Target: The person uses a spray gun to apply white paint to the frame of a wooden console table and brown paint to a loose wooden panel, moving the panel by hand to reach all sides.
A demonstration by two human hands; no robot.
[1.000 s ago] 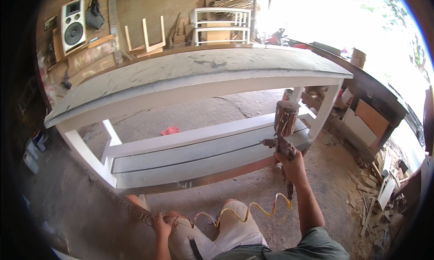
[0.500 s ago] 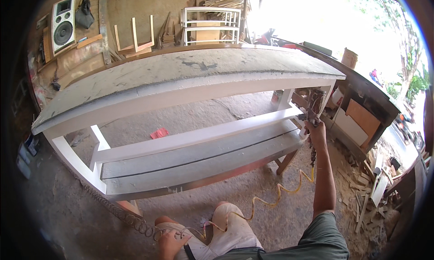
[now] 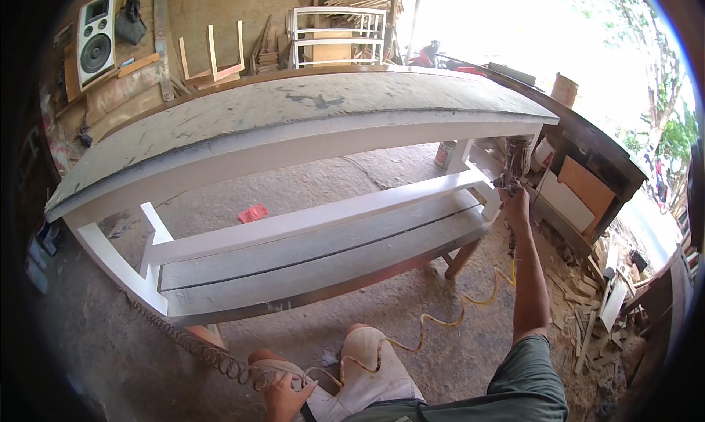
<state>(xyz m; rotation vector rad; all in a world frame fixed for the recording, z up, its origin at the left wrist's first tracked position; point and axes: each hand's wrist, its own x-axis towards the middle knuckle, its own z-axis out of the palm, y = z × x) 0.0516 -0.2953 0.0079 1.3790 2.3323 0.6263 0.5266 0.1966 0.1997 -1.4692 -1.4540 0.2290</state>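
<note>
My two hands are well apart. Close to my knee, my left hand (image 3: 285,396) is holding the coiled hose (image 3: 233,369). Ahead of this hand there is a low bench (image 3: 330,271) with grey boards. Farther, my right hand (image 3: 515,199) is closed around the spray gun (image 3: 518,159), near the right end of the white table (image 3: 294,141). Far beyond my left hand there is a speaker (image 3: 96,44).

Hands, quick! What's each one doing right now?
Left hand: closed on the coiled hose.
Right hand: closed, holding the spray gun.
</note>
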